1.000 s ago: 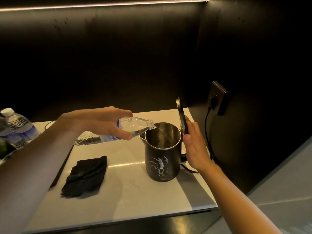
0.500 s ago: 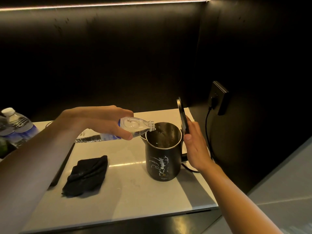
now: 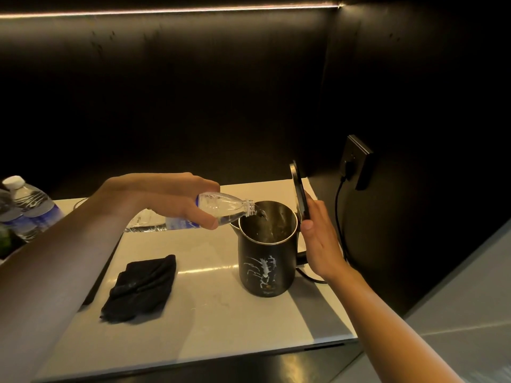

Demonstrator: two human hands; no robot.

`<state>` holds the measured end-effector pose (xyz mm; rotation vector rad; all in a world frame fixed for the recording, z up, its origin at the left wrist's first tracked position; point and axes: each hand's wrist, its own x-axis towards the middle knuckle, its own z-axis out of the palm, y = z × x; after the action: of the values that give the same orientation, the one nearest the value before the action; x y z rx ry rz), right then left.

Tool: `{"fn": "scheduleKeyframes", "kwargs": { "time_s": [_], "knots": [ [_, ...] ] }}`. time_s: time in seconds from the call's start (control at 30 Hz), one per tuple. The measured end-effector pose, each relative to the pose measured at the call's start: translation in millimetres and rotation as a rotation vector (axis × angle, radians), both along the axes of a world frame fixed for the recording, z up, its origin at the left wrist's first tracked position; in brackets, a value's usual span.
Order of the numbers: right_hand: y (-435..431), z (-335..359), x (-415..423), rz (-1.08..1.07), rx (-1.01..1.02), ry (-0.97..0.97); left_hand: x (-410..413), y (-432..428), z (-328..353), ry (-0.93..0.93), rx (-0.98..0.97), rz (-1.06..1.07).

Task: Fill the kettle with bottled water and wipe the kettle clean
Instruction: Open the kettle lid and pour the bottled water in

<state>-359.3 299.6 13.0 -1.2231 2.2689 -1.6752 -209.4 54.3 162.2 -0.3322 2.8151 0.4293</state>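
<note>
A black kettle with a white pattern stands on the pale counter, its lid swung upright. My right hand holds that lid back from behind. My left hand grips a clear water bottle tipped nearly level, its mouth at the kettle's rim, and water runs into the kettle. A crumpled black cloth lies on the counter to the kettle's left.
Capped water bottles stand at the far left edge. A wall socket on the dark right wall has a black cord running down behind the kettle. Dark walls close in the back and right.
The bottle's mouth has crept a little further over the kettle's rim and the pouring goes on. My right hand still holds the lid upright.
</note>
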Motion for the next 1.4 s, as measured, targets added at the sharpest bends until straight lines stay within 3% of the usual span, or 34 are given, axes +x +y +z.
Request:
{"fn": "scheduleKeyframes", "kwargs": {
  "time_s": [0.7,1.0,1.23,1.4],
  "knots": [
    [-0.8,-0.5,0.3,-0.013,0.007,0.018,-1.6,-1.1,-7.9,0.013,-0.004,0.056],
    [-1.9,-2.9,-0.1,-0.022,0.008,0.016,10.1,-0.5,-38.4,0.078,0.164,0.094],
    [-1.4,-3.2,-0.5,-0.024,-0.002,0.020,28.0,-4.6,-74.3,0.270,0.455,0.202],
    [-1.7,-4.0,-1.4,-0.042,0.005,0.006,38.9,-9.8,-96.1,0.545,0.574,0.358]
  ]
}}
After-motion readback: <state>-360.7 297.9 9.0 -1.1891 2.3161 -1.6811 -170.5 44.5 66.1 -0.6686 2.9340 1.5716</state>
